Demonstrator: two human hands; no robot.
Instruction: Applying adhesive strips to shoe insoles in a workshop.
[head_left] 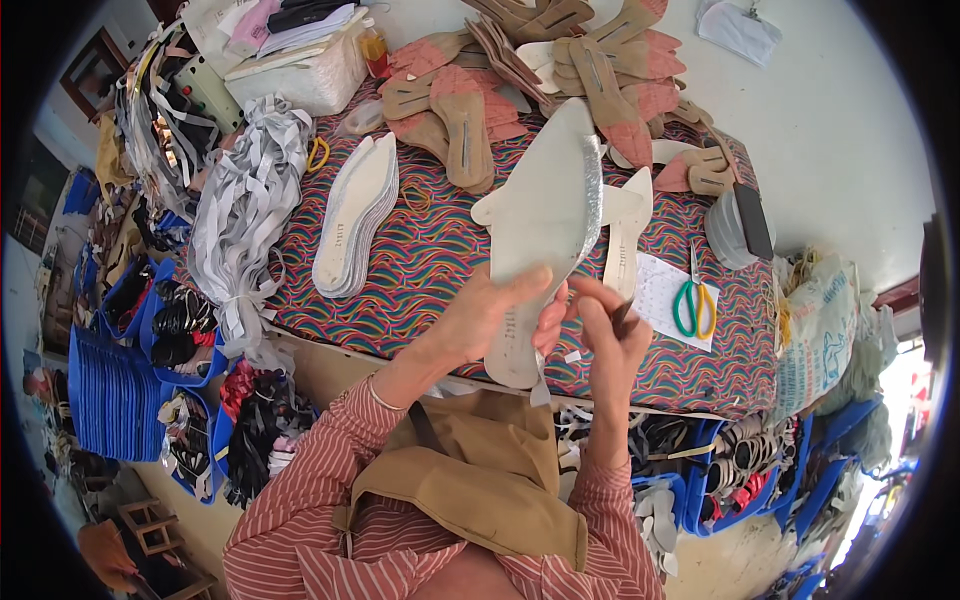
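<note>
Fingers of the left hand (480, 312) are closed on the narrow half of a white shoe sole (540, 210), the thumb laid across the top while the others curl round its right edge. It looks like a clamping grip, meant to steady the thin board and leave the long edge free. That sole is held up over the table (425, 275) at its near edge, pointed end toward the far edge, probably so that the silver strip (594, 190) along its right side faces the other hand. There the right hand (615, 345) is half curled, thumb and forefinger close together beside the sole; whether they pinch anything, I cannot tell. A loose grey tail (541, 388) dangles below.

Toward the left edge sits a neat stack of white soles (355, 220), squared up, I'd guess, for easy lifting. A bundle of pale strips (245, 190) spills over the left near corner, presumably for reach. Brown insoles (460, 125) crowd the far edge, perhaps to spare working room. Near the right near corner, scissors (694, 272) lie on a paper sheet (655, 285), handles toward the near edge, which should suit a quick grab.
</note>
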